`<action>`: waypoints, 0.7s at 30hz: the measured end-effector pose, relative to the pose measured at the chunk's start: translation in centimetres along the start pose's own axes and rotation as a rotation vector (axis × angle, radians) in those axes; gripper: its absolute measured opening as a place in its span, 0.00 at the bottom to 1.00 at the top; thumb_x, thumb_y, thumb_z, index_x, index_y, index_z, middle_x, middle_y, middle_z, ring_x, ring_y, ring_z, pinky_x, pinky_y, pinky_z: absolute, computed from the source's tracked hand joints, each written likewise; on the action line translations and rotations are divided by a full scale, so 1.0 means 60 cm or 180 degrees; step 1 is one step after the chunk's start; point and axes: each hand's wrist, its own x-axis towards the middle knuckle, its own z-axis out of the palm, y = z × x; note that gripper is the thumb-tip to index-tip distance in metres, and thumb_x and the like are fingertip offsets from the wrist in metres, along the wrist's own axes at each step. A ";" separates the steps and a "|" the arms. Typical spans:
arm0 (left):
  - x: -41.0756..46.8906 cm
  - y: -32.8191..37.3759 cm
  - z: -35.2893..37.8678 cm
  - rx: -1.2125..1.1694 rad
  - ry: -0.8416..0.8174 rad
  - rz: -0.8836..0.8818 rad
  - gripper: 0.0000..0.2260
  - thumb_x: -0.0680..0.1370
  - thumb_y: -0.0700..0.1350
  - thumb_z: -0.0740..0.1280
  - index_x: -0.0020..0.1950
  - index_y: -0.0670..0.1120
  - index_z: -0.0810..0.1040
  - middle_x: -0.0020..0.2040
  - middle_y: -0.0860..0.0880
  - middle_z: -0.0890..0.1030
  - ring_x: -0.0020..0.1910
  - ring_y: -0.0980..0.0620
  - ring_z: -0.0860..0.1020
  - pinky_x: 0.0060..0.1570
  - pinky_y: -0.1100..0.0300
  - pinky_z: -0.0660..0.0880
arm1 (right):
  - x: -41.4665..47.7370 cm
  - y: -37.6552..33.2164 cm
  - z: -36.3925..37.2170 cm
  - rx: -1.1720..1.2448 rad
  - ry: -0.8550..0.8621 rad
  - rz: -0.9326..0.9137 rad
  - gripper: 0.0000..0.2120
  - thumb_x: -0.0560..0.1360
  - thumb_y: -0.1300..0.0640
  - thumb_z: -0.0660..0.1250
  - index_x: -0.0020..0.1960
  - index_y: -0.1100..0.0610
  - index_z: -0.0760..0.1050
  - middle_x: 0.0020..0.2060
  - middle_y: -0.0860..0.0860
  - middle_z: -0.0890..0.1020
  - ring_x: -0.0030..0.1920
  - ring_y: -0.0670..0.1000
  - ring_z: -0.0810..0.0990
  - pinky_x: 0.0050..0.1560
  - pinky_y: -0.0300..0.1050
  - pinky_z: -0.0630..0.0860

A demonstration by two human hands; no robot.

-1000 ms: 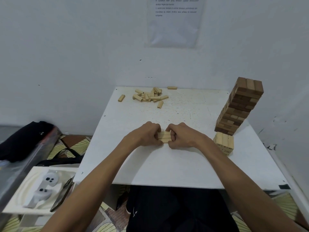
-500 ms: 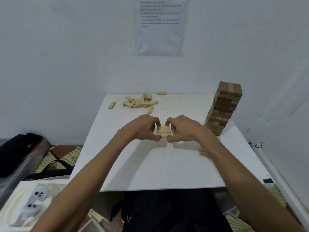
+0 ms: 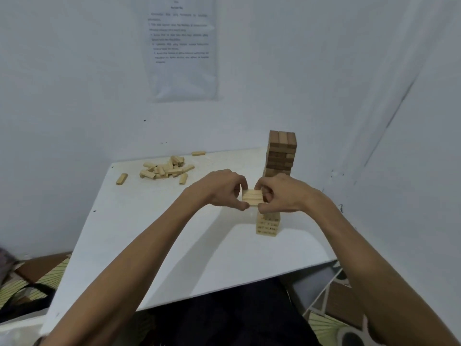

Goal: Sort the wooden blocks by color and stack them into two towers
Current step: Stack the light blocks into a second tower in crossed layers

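White table (image 3: 149, 245) pushed into a pale corner is what I see from my end. Over it, a flat row of light blocks (image 3: 252, 198) is in the air, pinched from both sides: the left hand (image 3: 219, 189) curls round its left end, thumb underneath, and the right hand (image 3: 282, 193) clamps the right end. The row hangs just above the short light tower (image 3: 267, 224), whose top is hidden behind the right hand, so I cannot tell whether they touch. Behind that stands the taller dark tower (image 3: 280, 153), near the wall. Well apart, at the far left, lies a loose pile of light blocks (image 3: 166, 169), with a stray block (image 3: 121, 179) beside it. A printed sheet (image 3: 180, 46) hangs on the wall.
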 end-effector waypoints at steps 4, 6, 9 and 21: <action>0.022 0.025 0.004 -0.0045 -0.0064 0.0120 0.22 0.71 0.62 0.74 0.60 0.53 0.79 0.42 0.57 0.82 0.40 0.60 0.75 0.42 0.57 0.74 | -0.024 0.026 -0.004 0.0014 0.0011 0.0067 0.24 0.69 0.43 0.73 0.62 0.49 0.75 0.40 0.42 0.77 0.41 0.43 0.75 0.41 0.46 0.77; 0.029 0.033 0.008 -0.0071 -0.0112 0.0182 0.21 0.71 0.61 0.74 0.60 0.53 0.79 0.42 0.57 0.82 0.40 0.59 0.76 0.40 0.59 0.71 | -0.033 0.036 -0.003 0.0037 0.0008 0.0102 0.23 0.69 0.44 0.73 0.61 0.49 0.75 0.39 0.42 0.77 0.40 0.43 0.74 0.43 0.47 0.78; 0.035 0.041 0.017 -0.0091 -0.0174 0.0227 0.21 0.72 0.61 0.74 0.60 0.52 0.79 0.40 0.57 0.81 0.40 0.58 0.76 0.39 0.58 0.71 | -0.041 0.048 0.005 0.0051 -0.0026 0.0173 0.22 0.69 0.43 0.74 0.60 0.49 0.75 0.39 0.43 0.78 0.41 0.44 0.75 0.44 0.49 0.80; 0.034 0.045 0.038 -0.0155 -0.0221 0.0175 0.22 0.72 0.61 0.74 0.61 0.51 0.78 0.41 0.56 0.82 0.41 0.55 0.78 0.42 0.55 0.75 | -0.044 0.055 0.021 0.0031 -0.0100 0.0189 0.23 0.70 0.42 0.74 0.61 0.49 0.74 0.40 0.45 0.78 0.40 0.46 0.76 0.44 0.49 0.81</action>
